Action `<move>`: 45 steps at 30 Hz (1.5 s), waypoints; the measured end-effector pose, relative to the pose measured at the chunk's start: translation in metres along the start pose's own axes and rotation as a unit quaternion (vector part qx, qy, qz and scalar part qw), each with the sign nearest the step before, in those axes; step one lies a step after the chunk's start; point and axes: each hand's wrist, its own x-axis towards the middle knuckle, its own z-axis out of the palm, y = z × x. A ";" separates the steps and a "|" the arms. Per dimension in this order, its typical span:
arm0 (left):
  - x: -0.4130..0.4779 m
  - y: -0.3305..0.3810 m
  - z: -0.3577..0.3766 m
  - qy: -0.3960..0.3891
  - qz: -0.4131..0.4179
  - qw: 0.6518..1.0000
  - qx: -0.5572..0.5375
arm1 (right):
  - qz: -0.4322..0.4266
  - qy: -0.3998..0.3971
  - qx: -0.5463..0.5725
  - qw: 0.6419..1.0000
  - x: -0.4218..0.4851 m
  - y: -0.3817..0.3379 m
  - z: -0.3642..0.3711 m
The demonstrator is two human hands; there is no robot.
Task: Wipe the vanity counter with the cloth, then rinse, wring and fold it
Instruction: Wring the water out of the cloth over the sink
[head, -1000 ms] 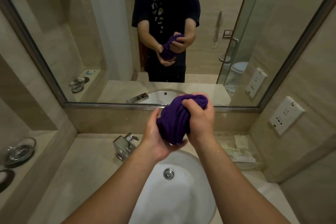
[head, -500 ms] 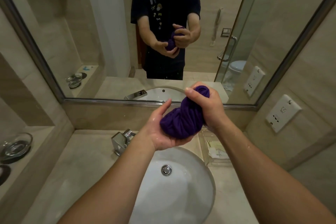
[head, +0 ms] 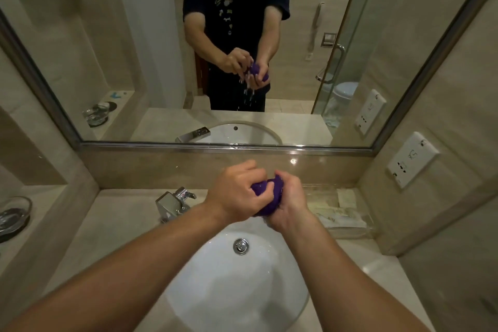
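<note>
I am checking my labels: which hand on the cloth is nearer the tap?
The left hand: it holds the cloth on the side toward the tap; the right hand holds the far side.

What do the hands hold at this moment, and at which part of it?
The left hand grips the left side of the wadded purple cloth, the right hand its right side, above the sink.

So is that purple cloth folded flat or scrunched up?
Scrunched up: the purple cloth is a tight wad gripped by the left hand and right hand above the basin.
</note>
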 end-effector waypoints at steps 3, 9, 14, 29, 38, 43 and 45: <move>0.000 -0.010 -0.008 -0.041 0.080 0.995 0.038 | 0.040 -0.004 -0.035 0.999 0.004 0.007 0.003; -0.010 -0.015 -0.011 -0.017 -0.109 0.994 -0.001 | -0.021 -0.003 -0.022 1.000 0.009 0.009 0.014; -0.004 0.014 -0.025 0.037 -0.574 0.692 -0.437 | -0.187 -0.018 0.000 0.982 0.004 -0.012 0.019; 0.007 0.034 -0.016 -0.104 -0.637 0.357 -0.675 | -0.418 -0.268 -0.360 0.790 -0.013 -0.075 0.012; 0.036 0.043 0.030 0.039 -0.716 0.460 -0.524 | -0.441 -0.184 -0.315 0.820 0.002 -0.051 0.005; 0.017 0.027 0.050 0.193 -0.586 0.727 -0.301 | -0.263 -0.021 -0.048 0.963 0.015 -0.032 -0.001; 0.005 0.015 0.051 0.140 -0.481 0.848 -0.175 | -0.181 0.009 0.058 0.982 0.017 -0.023 -0.002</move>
